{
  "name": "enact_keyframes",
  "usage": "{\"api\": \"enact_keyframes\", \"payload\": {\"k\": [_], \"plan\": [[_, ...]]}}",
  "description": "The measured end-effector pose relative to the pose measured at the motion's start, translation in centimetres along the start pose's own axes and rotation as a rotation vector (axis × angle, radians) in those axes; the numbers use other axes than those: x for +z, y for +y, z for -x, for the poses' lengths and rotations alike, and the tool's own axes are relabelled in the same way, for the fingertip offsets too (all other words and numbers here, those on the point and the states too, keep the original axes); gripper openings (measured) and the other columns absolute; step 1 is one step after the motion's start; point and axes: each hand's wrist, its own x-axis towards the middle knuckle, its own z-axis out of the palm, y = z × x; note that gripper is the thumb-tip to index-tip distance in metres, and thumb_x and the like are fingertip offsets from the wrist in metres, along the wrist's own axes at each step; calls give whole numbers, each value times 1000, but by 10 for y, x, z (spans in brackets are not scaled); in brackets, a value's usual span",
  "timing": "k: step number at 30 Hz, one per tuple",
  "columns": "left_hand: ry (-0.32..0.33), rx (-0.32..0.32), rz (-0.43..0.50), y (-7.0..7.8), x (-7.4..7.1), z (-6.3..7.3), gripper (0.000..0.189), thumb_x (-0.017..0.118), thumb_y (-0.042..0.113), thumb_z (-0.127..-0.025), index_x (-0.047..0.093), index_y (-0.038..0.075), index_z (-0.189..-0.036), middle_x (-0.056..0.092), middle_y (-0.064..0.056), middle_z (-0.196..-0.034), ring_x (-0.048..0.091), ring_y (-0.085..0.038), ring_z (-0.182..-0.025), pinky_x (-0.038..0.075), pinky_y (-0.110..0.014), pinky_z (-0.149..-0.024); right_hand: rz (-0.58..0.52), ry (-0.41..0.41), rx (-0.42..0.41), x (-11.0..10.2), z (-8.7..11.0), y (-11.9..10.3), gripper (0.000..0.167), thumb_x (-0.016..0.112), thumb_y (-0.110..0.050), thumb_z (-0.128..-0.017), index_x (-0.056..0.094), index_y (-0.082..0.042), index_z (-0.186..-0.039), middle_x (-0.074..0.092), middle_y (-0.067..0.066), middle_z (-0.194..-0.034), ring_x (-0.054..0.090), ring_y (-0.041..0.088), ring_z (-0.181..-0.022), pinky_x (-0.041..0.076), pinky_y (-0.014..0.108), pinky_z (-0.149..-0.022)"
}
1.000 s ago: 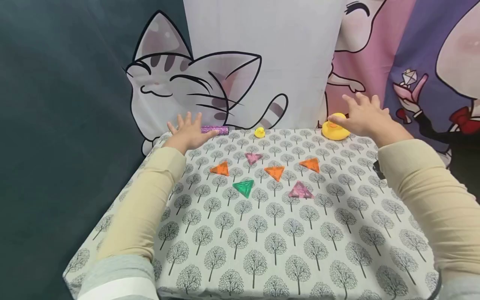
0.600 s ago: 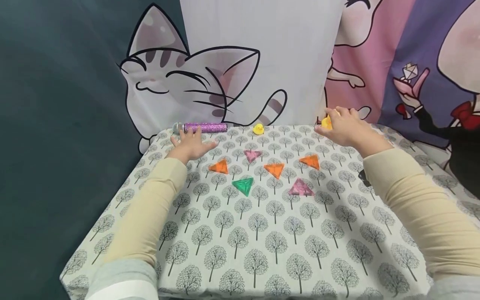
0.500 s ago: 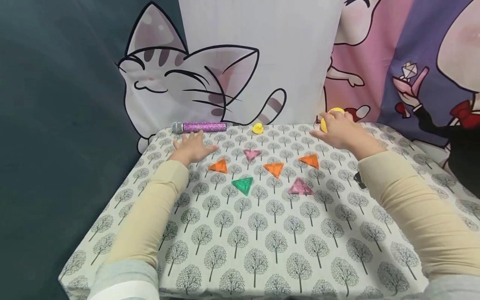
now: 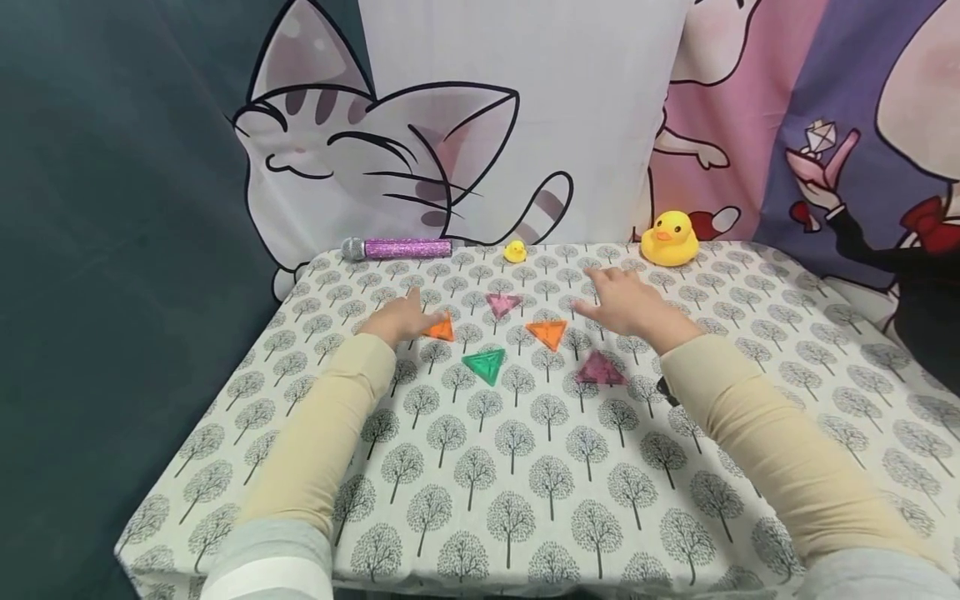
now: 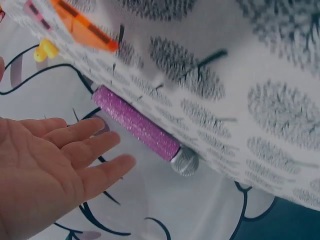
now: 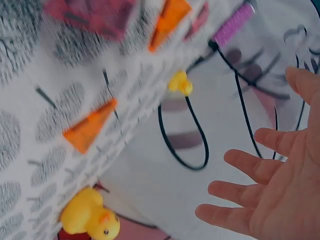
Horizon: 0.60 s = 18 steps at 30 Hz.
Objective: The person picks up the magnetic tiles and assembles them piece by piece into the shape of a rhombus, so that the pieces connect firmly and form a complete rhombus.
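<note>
Both hands hover above the table, fingers spread, holding nothing. My left hand (image 4: 399,320) is just left of an orange triangle (image 4: 441,327) and partly covers it in the head view. My right hand (image 4: 626,305) is over the table's right side and blocks another orange triangle (image 6: 91,126), which shows in the right wrist view. Between the hands lie a third orange triangle (image 4: 549,333), a green triangle (image 4: 486,365), a small pink triangle (image 4: 502,304) and a larger pink triangle (image 4: 600,369). They look translucent and lie flat.
Along the back edge stand a purple glittery microphone (image 4: 407,248), a small yellow duck (image 4: 515,252) and a larger yellow duck (image 4: 670,239). The tablecloth (image 4: 480,500) has a tree print. Behind the table hangs a cloth backdrop (image 4: 592,108) with cartoon figures.
Both hands have come back toward the body and lower, and inward toward the triangles. The right hand has moved off the large duck, which it partly covered. The triangles stay where they were.
</note>
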Motion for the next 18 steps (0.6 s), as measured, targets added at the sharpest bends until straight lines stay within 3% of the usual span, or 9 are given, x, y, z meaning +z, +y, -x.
{"api": "enact_keyframes", "payload": {"k": [3,6,10,13,18], "plan": [[-16,-9,-23,1,6,-2,87,36,58,-84,-2,2,-138,26,-25,-135,33,-43,-115,29,-51,-93,34,-6,-36,12,-1,-9,77,37,-57,-84,19,-5,-137,23,26,-135,19,46,-120,21,60,-92],[0,-22,-51,2,11,-4,84,40,55,-84,5,0,-138,29,-26,-133,34,-42,-114,31,-51,-92,52,-7,-58,21,0,-16,73,41,-53,-85,23,-5,-136,26,25,-133,24,45,-119,25,60,-90],[19,-47,-36,4,17,-4,71,45,53,-83,35,-2,-128,46,-23,-118,48,-36,-99,42,-45,-80,51,-31,-80,31,-1,-25,73,42,-53,-85,24,-4,-136,29,25,-132,28,43,-118,29,58,-89],[35,-47,-56,7,22,-5,61,47,52,-82,52,0,-113,54,-18,-105,52,-27,-80,46,-36,-63,37,-68,-89,37,-2,-31,72,43,-53,-84,26,-5,-135,30,24,-132,30,41,-117,31,56,-89],[76,-51,-117,14,26,-8,56,50,51,-81,56,2,-107,55,-16,-104,51,-25,-79,44,-32,-58,46,-96,-110,45,-6,-41,70,46,-52,-83,32,-6,-133,35,23,-130,35,40,-115,34,56,-86]]}}
